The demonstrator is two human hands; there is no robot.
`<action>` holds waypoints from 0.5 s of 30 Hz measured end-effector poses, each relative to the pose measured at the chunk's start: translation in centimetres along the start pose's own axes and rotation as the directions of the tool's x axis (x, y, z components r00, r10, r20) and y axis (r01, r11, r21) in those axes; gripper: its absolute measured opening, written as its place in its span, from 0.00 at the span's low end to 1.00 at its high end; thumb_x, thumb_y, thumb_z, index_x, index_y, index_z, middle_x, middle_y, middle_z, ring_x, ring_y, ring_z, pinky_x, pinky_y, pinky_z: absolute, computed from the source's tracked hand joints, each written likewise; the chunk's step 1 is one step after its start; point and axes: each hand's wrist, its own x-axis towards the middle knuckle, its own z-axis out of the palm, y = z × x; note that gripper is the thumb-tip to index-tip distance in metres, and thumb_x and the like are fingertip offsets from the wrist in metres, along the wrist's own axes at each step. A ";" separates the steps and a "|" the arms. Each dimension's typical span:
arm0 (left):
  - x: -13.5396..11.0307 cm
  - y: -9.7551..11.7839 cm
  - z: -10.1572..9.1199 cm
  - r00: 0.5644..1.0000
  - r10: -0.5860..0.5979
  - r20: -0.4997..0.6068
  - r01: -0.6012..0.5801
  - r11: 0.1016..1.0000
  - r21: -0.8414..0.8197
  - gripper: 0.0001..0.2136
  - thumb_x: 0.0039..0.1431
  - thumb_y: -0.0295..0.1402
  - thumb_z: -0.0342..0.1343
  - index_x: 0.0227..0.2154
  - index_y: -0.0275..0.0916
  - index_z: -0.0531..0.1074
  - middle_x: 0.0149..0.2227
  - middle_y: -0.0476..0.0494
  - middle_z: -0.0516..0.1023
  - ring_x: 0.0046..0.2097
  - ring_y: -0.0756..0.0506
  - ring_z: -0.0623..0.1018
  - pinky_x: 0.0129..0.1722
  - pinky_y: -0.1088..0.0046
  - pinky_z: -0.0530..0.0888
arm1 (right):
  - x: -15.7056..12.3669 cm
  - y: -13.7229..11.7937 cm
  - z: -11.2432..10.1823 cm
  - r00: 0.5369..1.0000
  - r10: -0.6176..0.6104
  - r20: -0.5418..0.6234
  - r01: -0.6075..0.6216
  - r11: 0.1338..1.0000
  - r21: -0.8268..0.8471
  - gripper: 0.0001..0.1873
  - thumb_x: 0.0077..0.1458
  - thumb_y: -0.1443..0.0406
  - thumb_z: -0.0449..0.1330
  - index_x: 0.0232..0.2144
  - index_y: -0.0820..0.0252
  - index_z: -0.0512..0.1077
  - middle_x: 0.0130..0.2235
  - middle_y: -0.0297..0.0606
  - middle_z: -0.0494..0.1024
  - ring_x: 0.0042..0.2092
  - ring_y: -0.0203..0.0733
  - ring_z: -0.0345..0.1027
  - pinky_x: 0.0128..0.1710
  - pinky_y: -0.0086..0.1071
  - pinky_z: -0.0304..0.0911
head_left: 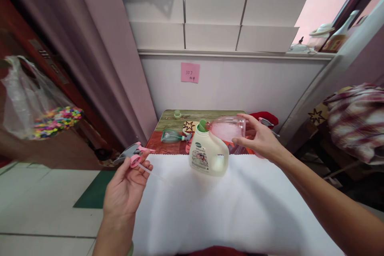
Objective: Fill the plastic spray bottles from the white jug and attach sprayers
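Observation:
My right hand grips a clear pink spray bottle, tipped on its side with its neck over the green funnel set in the mouth of a white detergent jug. The jug stands upright on the white cloth. My left hand is closed on a pink and grey trigger sprayer head, held off the table's left edge; its thin clear dip tube slants down to the right over the cloth.
A green spray bottle lies on the table's far part, with a small green cap behind it. A pink note is on the wall. A bag of coloured beads hangs at left. Plaid cloth lies at right.

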 end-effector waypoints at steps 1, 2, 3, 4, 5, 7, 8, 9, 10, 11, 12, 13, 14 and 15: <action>0.0 0.0 0.1 1.000 -0.005 -0.006 0.005 1.000 -0.002 0.16 0.68 0.28 0.44 0.47 0.28 0.77 0.40 0.27 0.84 0.30 0.45 0.81 0.30 0.67 0.82 | 0.0 0.0 0.0 1.000 0.000 0.001 0.000 1.000 -0.001 0.46 0.44 0.53 0.73 0.64 0.47 0.63 0.53 0.44 0.80 0.47 0.55 0.79 0.43 0.47 0.76; 0.0 0.0 0.1 1.000 -0.009 -0.012 0.009 1.000 -0.005 0.16 0.68 0.28 0.44 0.45 0.28 0.77 0.41 0.26 0.84 0.30 0.45 0.80 0.30 0.67 0.82 | 0.0 0.0 0.0 1.000 -0.004 0.001 0.004 1.000 -0.001 0.46 0.44 0.53 0.73 0.64 0.47 0.63 0.53 0.44 0.80 0.47 0.55 0.79 0.43 0.47 0.76; -0.1 0.0 0.2 1.000 -0.013 -0.017 0.013 1.000 -0.007 0.16 0.67 0.28 0.45 0.44 0.28 0.78 0.42 0.26 0.84 0.30 0.45 0.80 0.30 0.67 0.82 | 0.0 0.0 0.0 1.000 -0.007 0.001 0.007 1.000 -0.001 0.46 0.44 0.53 0.73 0.64 0.47 0.63 0.53 0.44 0.79 0.47 0.55 0.79 0.43 0.46 0.76; -0.1 0.0 0.2 1.000 -0.014 -0.022 0.014 1.000 -0.009 0.15 0.67 0.28 0.45 0.43 0.29 0.78 0.42 0.26 0.84 0.30 0.45 0.80 0.30 0.67 0.82 | 0.0 0.1 0.0 1.000 -0.009 0.001 0.009 1.000 -0.003 0.46 0.44 0.53 0.73 0.64 0.47 0.63 0.53 0.44 0.79 0.47 0.55 0.79 0.43 0.46 0.76; -0.1 0.0 0.3 1.000 -0.013 -0.026 0.013 1.000 -0.009 0.15 0.67 0.28 0.45 0.42 0.30 0.78 0.42 0.27 0.84 0.30 0.45 0.80 0.30 0.66 0.82 | 0.0 0.2 0.0 1.000 -0.013 0.000 0.013 1.000 -0.006 0.46 0.45 0.53 0.73 0.64 0.47 0.63 0.53 0.44 0.80 0.47 0.55 0.79 0.42 0.46 0.76; -0.1 0.0 0.3 1.000 -0.007 -0.028 0.007 1.000 -0.008 0.15 0.66 0.28 0.46 0.43 0.32 0.78 0.42 0.28 0.84 0.30 0.45 0.80 0.30 0.66 0.82 | 0.1 0.3 -0.1 0.999 -0.032 -0.002 0.032 0.999 -0.016 0.46 0.45 0.53 0.72 0.64 0.47 0.63 0.52 0.44 0.80 0.46 0.54 0.79 0.42 0.45 0.76; -0.1 -0.1 0.4 1.000 -0.004 -0.030 0.004 1.000 -0.008 0.15 0.66 0.28 0.46 0.43 0.32 0.78 0.42 0.27 0.84 0.29 0.45 0.80 0.30 0.66 0.82 | 0.1 0.4 -0.1 0.999 -0.043 -0.004 0.042 0.999 -0.023 0.46 0.45 0.53 0.72 0.65 0.47 0.63 0.52 0.44 0.80 0.46 0.54 0.79 0.41 0.45 0.76; -0.2 -0.1 0.4 1.000 -0.005 -0.029 0.005 1.000 -0.008 0.15 0.66 0.28 0.45 0.42 0.31 0.78 0.43 0.27 0.84 0.29 0.45 0.80 0.30 0.66 0.82 | 0.1 0.4 -0.1 0.999 -0.051 -0.006 0.051 0.998 -0.029 0.45 0.45 0.53 0.72 0.65 0.47 0.63 0.51 0.44 0.80 0.46 0.54 0.79 0.41 0.45 0.76; -0.2 -0.2 0.4 1.000 -0.008 -0.028 0.007 1.000 -0.009 0.15 0.66 0.28 0.45 0.41 0.31 0.78 0.43 0.27 0.84 0.29 0.45 0.80 0.29 0.66 0.82 | 0.1 0.4 -0.1 0.998 -0.055 -0.007 0.054 0.998 -0.035 0.45 0.46 0.52 0.72 0.65 0.47 0.63 0.51 0.44 0.80 0.46 0.54 0.79 0.41 0.45 0.76; -0.2 -0.2 0.4 1.000 -0.011 -0.026 0.011 1.000 -0.012 0.15 0.66 0.28 0.45 0.41 0.31 0.78 0.44 0.26 0.83 0.29 0.45 0.80 0.29 0.66 0.82 | 0.1 0.4 -0.1 0.999 -0.052 -0.007 0.052 0.998 -0.039 0.46 0.46 0.52 0.72 0.65 0.47 0.63 0.51 0.44 0.81 0.46 0.54 0.79 0.41 0.45 0.76; -0.2 -0.2 0.4 1.000 -0.013 -0.023 0.013 1.000 -0.014 0.15 0.66 0.28 0.45 0.40 0.30 0.78 0.44 0.26 0.83 0.29 0.45 0.80 0.29 0.66 0.82 | 0.1 0.4 -0.1 0.999 -0.044 -0.006 0.044 0.998 -0.043 0.46 0.46 0.52 0.72 0.65 0.47 0.63 0.51 0.44 0.81 0.46 0.55 0.79 0.42 0.45 0.76; -0.2 -0.2 0.4 1.000 -0.014 -0.019 0.014 1.000 -0.014 0.15 0.66 0.28 0.45 0.40 0.30 0.78 0.44 0.26 0.83 0.29 0.45 0.80 0.30 0.67 0.82 | 0.1 0.4 -0.1 0.999 -0.035 -0.004 0.035 0.998 -0.048 0.46 0.45 0.52 0.72 0.65 0.47 0.63 0.51 0.43 0.81 0.47 0.55 0.79 0.42 0.46 0.76; -0.2 -0.3 0.4 1.000 -0.014 -0.014 0.014 1.000 -0.013 0.15 0.66 0.28 0.45 0.41 0.30 0.78 0.44 0.25 0.83 0.29 0.45 0.80 0.30 0.67 0.82 | 0.1 0.3 -0.1 1.000 -0.028 -0.003 0.027 0.998 -0.053 0.46 0.45 0.52 0.72 0.65 0.46 0.62 0.51 0.43 0.81 0.47 0.55 0.79 0.42 0.46 0.76; -0.2 -0.3 0.4 1.000 -0.014 -0.012 0.014 1.000 -0.010 0.15 0.66 0.28 0.45 0.41 0.30 0.78 0.43 0.25 0.83 0.29 0.45 0.80 0.30 0.67 0.82 | 0.1 0.2 -0.1 1.000 -0.024 -0.004 0.023 0.998 -0.060 0.46 0.45 0.52 0.72 0.65 0.46 0.62 0.51 0.43 0.81 0.47 0.54 0.79 0.43 0.46 0.76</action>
